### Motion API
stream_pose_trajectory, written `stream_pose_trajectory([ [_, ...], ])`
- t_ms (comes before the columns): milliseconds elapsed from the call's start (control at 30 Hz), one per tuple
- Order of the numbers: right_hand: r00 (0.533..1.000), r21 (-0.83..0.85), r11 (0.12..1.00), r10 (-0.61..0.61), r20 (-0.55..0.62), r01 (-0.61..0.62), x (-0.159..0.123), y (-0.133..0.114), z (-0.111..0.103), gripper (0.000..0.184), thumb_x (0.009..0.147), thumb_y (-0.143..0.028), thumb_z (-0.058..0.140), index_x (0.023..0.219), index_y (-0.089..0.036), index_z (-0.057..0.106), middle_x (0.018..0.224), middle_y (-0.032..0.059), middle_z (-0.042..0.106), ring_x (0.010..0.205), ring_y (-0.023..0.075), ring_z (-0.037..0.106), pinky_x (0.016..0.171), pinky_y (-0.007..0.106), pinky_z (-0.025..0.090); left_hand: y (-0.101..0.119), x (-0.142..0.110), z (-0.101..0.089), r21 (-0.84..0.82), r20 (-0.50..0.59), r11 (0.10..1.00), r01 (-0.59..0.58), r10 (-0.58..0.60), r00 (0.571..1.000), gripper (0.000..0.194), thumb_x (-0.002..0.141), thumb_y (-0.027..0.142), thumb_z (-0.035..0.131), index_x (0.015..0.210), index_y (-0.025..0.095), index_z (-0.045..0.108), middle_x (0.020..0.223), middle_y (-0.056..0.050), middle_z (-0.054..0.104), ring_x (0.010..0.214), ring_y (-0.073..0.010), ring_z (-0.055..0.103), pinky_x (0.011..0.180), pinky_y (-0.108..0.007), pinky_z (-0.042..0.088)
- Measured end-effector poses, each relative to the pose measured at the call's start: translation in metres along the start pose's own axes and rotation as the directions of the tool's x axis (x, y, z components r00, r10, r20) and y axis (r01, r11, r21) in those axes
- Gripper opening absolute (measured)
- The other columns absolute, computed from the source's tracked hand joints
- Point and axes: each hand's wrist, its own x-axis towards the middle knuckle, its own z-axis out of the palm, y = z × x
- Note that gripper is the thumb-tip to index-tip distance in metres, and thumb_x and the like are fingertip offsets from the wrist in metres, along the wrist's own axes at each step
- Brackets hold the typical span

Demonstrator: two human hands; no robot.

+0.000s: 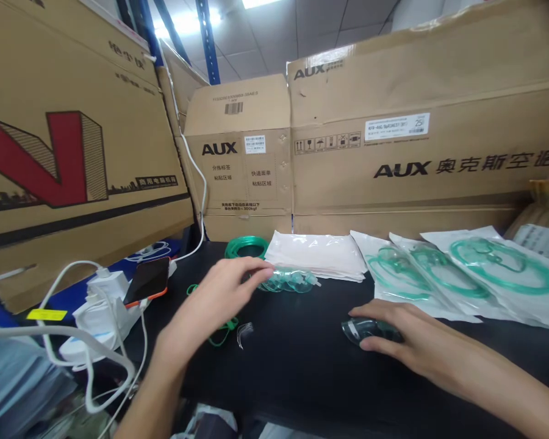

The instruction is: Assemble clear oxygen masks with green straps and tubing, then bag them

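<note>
Right now, the right hand [412, 332] is gripping a clear mask [376, 330], fingers curving along its far side, thumb pressing the near side; spread is moderate, set by the mask. Mask is sitting low over the black table [302, 384], right of center. Left hand [217, 289] is reaching to the near-left end of the clear mask pile [293, 280]; thumb and index are keeping a narrow gap, tips overlapping the pile, can't tell if pinching.

Moving outward: green straps [229, 327] and thin wire strips [244, 333] are lying between the hands, nearer the left one. Green tubing coil [233, 247] is resting beyond the left hand, white packet stack [315, 251] just right of it, behind the pile. Packed masks with green tubing [489, 262] are lying far right. Phone [149, 281] and white cables [144, 341] are sitting left. Cardboard boxes [407, 155] are standing along the far side.
</note>
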Motion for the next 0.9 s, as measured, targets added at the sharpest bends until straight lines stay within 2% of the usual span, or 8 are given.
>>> stream_pose_trajectory([
  [200,0.998,-0.026,0.998,-0.058,-0.009,0.058,0.006,0.004,0.000,0.057,0.093,-0.074,0.064,0.141,-0.046,0.070,0.148,-0.0008,0.071,0.136,0.0339,0.066,0.120,0.047,0.048,-0.062,-0.020,-0.030,0.344,-0.021,0.923,0.174,-0.178,0.984,0.049,0.099,0.056,0.046,0.116,0.027,0.081,0.128,-0.005,0.079,0.125,-0.0342,0.068,0.111,-0.047,0.047],
  [333,0.996,-0.039,0.996,-0.080,-0.035,0.079,0.007,0.004,0.002,0.055,0.093,-0.073,0.064,0.140,-0.045,0.071,0.148,-0.0011,0.071,0.137,0.0334,0.066,0.121,0.047,0.048,-0.094,-0.019,-0.031,0.462,0.001,0.860,0.217,-0.246,0.969,0.052,0.097,0.056,0.047,0.117,0.023,0.081,0.131,-0.009,0.077,0.126,-0.0363,0.066,0.111,-0.049,0.047],
  [467,0.993,-0.016,0.994,-0.112,-0.028,0.112,0.006,0.004,0.002,0.053,0.094,-0.072,0.064,0.139,-0.045,0.072,0.147,-0.0003,0.072,0.135,0.0335,0.067,0.120,0.049,0.048,-0.110,-0.010,-0.025,0.482,0.028,0.849,0.217,-0.262,0.965,0.037,0.091,0.050,0.060,0.103,0.024,0.084,0.120,-0.010,0.081,0.115,-0.0355,0.071,0.097,-0.042,0.053],
  [567,0.992,-0.004,0.993,-0.115,-0.042,0.115,0.005,0.003,0.002,0.052,0.094,-0.071,0.064,0.140,-0.046,0.071,0.147,-0.0003,0.071,0.134,0.0340,0.067,0.120,0.051,0.048,-0.112,-0.006,-0.026,0.480,0.017,0.851,0.213,-0.252,0.968,0.026,0.090,0.041,0.062,0.095,0.028,0.084,0.113,-0.006,0.082,0.108,-0.0330,0.073,0.091,-0.039,0.053],
  [667,0.992,0.001,0.993,-0.118,-0.053,0.118,0.005,0.002,0.001,0.051,0.093,-0.070,0.066,0.138,-0.045,0.073,0.146,-0.0003,0.072,0.133,0.0345,0.068,0.119,0.051,0.050,-0.105,-0.003,-0.036,0.490,-0.040,0.846,0.209,-0.218,0.975,0.028,0.095,0.040,0.059,0.097,0.028,0.084,0.113,-0.008,0.082,0.109,-0.0349,0.072,0.093,-0.042,0.052],
  [767,0.990,0.006,0.993,-0.121,-0.066,0.122,0.005,0.000,0.001,0.049,0.093,-0.069,0.067,0.136,-0.045,0.074,0.144,-0.0010,0.073,0.132,0.0344,0.069,0.117,0.049,0.051,-0.083,0.004,-0.049,0.483,-0.240,0.852,0.205,-0.096,0.966,0.031,0.099,0.041,0.056,0.104,0.025,0.083,0.120,-0.010,0.079,0.108,-0.0366,0.071,0.091,-0.046,0.053],
  [800,0.990,0.006,0.993,-0.120,-0.070,0.120,0.005,0.000,0.000,0.049,0.093,-0.069,0.067,0.136,-0.046,0.074,0.144,-0.0013,0.073,0.131,0.0343,0.069,0.117,0.049,0.052,-0.073,0.007,-0.053,0.463,-0.339,0.863,0.203,-0.039,0.940,0.032,0.099,0.041,0.056,0.104,0.025,0.083,0.121,-0.010,0.078,0.105,-0.0356,0.071,0.091,-0.047,0.053],
  [900,0.991,0.002,0.994,-0.111,-0.072,0.112,0.004,0.000,0.000,0.050,0.093,-0.070,0.067,0.136,-0.047,0.073,0.145,-0.0022,0.073,0.131,0.0343,0.069,0.117,0.049,0.051,-0.041,0.022,-0.060,0.370,-0.569,0.914,0.165,0.083,0.818,0.036,0.101,0.047,0.056,0.108,0.023,0.081,0.116,-0.006,0.076,0.093,-0.0274,0.070,0.091,-0.046,0.054],
])
